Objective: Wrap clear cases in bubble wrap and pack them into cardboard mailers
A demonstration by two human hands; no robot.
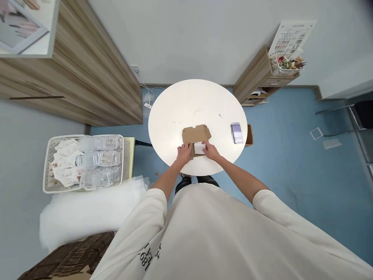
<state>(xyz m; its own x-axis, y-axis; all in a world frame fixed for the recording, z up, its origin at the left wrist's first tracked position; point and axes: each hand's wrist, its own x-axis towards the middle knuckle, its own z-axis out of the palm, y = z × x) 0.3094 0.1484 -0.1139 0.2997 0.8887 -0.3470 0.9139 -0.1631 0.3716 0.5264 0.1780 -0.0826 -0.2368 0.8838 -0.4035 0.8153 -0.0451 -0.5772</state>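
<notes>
An open brown cardboard box lies on the round white table, near the edge closest to me. Its lid is folded back away from me. A small white rectangular packet is in or just over the box's base. My right hand grips the packet's right end, fingers closed on it. My left hand is at the left side of the box with its fingers bent over the wall, beside the packet's left end.
A blurred purple and white item lies at the table's right. At left stands a white basket of clear plastic packs and papers, above a roll of white wrap. A wooden cabinet and a small shelf stand beyond.
</notes>
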